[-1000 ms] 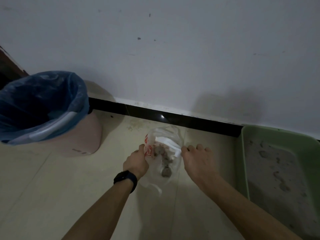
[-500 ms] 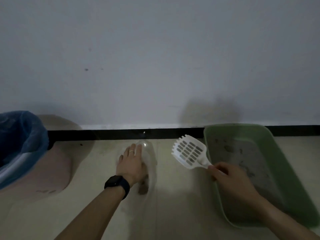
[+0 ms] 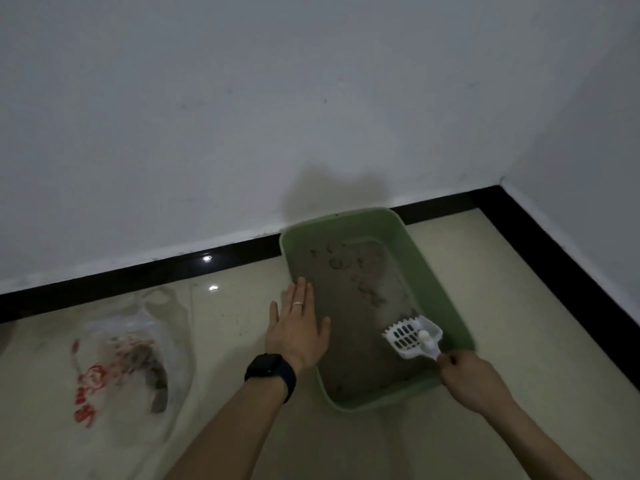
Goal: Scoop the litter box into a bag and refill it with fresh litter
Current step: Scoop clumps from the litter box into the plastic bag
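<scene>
A green litter box [image 3: 436, 282] stands on the floor against the wall, with grey litter [image 3: 349, 289] and several dark clumps in it. My right hand [image 3: 467, 379] grips the handle of a white slotted scoop [image 3: 412, 336], whose head hangs over the box's near right part. My left hand [image 3: 298, 327] is flat and spread, resting at the box's left rim, fingers partly over the litter. A clear plastic bag [image 3: 128, 358] with red print lies on the floor at the left, holding brown clumps.
A black skirting strip [image 3: 138, 271] runs along the white wall and turns at the room corner on the right. Pale glossy floor tiles [image 3: 235, 306] lie between the bag and the box. A black watch sits on my left wrist.
My view has swung right, so the bin has left the frame. My left hand let go of the bag and moved to the box's left rim. My right hand brought the scoop over the litter.
</scene>
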{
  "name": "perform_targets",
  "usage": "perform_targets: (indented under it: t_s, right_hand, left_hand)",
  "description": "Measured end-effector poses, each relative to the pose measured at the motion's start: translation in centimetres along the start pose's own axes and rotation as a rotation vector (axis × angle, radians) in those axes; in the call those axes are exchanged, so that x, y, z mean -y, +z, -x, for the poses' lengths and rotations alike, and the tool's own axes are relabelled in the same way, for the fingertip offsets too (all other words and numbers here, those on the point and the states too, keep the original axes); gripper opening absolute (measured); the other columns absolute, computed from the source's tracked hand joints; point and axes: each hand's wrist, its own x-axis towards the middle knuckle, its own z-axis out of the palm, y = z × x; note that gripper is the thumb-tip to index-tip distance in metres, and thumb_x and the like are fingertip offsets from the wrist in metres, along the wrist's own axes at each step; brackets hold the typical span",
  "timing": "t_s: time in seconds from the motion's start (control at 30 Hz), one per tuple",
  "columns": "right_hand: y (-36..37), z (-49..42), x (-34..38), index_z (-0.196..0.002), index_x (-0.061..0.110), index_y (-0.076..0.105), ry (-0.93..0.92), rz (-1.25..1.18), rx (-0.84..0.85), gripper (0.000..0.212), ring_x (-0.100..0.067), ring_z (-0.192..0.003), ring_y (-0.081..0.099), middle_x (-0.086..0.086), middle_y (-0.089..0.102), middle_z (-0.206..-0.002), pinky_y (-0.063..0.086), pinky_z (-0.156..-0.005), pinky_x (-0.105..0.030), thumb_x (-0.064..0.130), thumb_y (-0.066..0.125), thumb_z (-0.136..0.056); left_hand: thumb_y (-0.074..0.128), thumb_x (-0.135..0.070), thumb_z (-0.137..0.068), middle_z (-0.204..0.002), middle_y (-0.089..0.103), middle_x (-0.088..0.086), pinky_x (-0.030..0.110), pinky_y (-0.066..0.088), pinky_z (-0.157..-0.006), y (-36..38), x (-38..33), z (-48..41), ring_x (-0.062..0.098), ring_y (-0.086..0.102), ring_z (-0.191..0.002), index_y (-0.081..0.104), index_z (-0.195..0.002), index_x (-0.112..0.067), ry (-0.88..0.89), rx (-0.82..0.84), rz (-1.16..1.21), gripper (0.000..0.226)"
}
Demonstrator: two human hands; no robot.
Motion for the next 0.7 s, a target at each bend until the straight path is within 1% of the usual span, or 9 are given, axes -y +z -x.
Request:
perform_targets:
  t_s: [0.1, 0.17, 0.27, 0.37, 0.47, 0.57, 0.63, 0.7]
  right_hand:
    - [-0.5, -2.0, 0.8, -0.075, 0.015, 0.055, 0.0, 0.103, -0.008, 0.033, -0.032, -0.088, 0.063, -0.014, 0.065, -0.091, 0.041, -0.069, -0.03, 0.033, 0.042, -0.099]
    - [-0.5, -3.5, 1.6, -0.075, 0.014, 0.054, -0.01, 0.112, 0.017, 0.032, -0.033, -0.092, 0.064, -0.016, 0.064, -0.092, 0.039, -0.069, -0.029, 0.034, 0.043, -0.098]
    - [-0.1, -5.2, 3.1, -0.068, 0.015, 0.052, -0.057, 0.084, 0.044, 0.036, -0.03, -0.079, 0.06, -0.01, 0.06, -0.08, 0.038, -0.066, -0.029, 0.035, 0.045, -0.097]
    - [0.9, -6.7, 4.5, -0.071, 0.016, 0.055, -0.102, 0.039, 0.053, 0.035, -0.021, -0.067, 0.056, -0.004, 0.059, -0.072, 0.036, -0.057, -0.029, 0.035, 0.044, -0.099]
    - [1.9, -8.5, 5.8, -0.078, 0.018, 0.057, -0.117, 0.021, 0.065, 0.033, -0.014, -0.065, 0.054, -0.002, 0.059, -0.075, 0.034, -0.053, -0.026, 0.035, 0.041, -0.102]
    - [2.6, -10.4, 7.1, -0.082, 0.019, 0.056, -0.137, -0.016, 0.108, 0.029, -0.012, -0.065, 0.051, -0.002, 0.057, -0.077, 0.034, -0.051, -0.022, 0.032, 0.04, -0.103]
    - [3.1, -11.6, 8.2, -0.084, 0.019, 0.059, -0.166, -0.054, 0.138, 0.029, -0.013, -0.064, 0.053, -0.003, 0.059, -0.077, 0.038, -0.053, -0.024, 0.031, 0.04, -0.103]
    - [3.6, -12.7, 9.7, -0.078, 0.02, 0.055, -0.187, -0.102, 0.143, 0.03, -0.017, -0.063, 0.052, -0.004, 0.057, -0.073, 0.036, -0.054, -0.026, 0.029, 0.039, -0.102]
  left_hand:
    - [0.022, -0.046, -0.103, -0.16, -0.028, -0.002, 0.044, -0.004, -0.122, 0.7, -0.4, -0.7, 0.014, -0.018, -0.15, -0.018, -0.154, -0.015, -0.021, -0.015, 0.012, 0.072]
    - [0.029, -0.039, -0.103, -0.159, -0.031, 0.001, 0.045, -0.004, -0.122, 0.8, 0.0, -1.0, 0.016, -0.019, -0.149, -0.022, -0.153, -0.014, -0.037, 0.002, 0.006, 0.075]
    - [0.045, -0.035, -0.098, -0.155, -0.038, 0.004, 0.046, -0.007, -0.12, 0.7, 0.7, -1.7, 0.019, -0.024, -0.148, -0.029, -0.149, -0.012, -0.065, 0.065, -0.005, 0.094]
    - [0.047, -0.031, -0.096, -0.15, -0.044, 0.006, 0.047, -0.008, -0.12, 1.1, 0.2, -2.7, 0.021, -0.028, -0.147, -0.034, -0.146, -0.01, -0.09, 0.067, 0.061, 0.098]
    - [0.038, -0.03, -0.095, -0.148, -0.046, 0.008, 0.047, -0.008, -0.122, 2.2, -0.2, -3.0, 0.023, -0.028, -0.146, -0.032, -0.147, -0.009, -0.1, -0.044, 0.03, 0.09]
    - [0.036, -0.035, -0.093, -0.156, -0.035, 0.011, 0.044, -0.008, -0.122, 3.4, 0.1, -2.9, 0.024, -0.023, -0.148, -0.027, -0.151, -0.01, -0.082, -0.175, 0.024, 0.088]
    - [0.033, -0.04, -0.094, -0.159, -0.029, 0.011, 0.043, -0.007, -0.121, 3.8, 0.1, -3.2, 0.024, -0.019, -0.15, -0.024, -0.152, -0.013, -0.064, -0.23, 0.026, 0.086]
    - [0.032, -0.043, -0.096, -0.159, -0.029, 0.011, 0.043, -0.007, -0.12, 4.2, 0.2, -3.5, 0.025, -0.019, -0.15, -0.025, -0.151, -0.016, -0.061, -0.247, 0.017, 0.084]
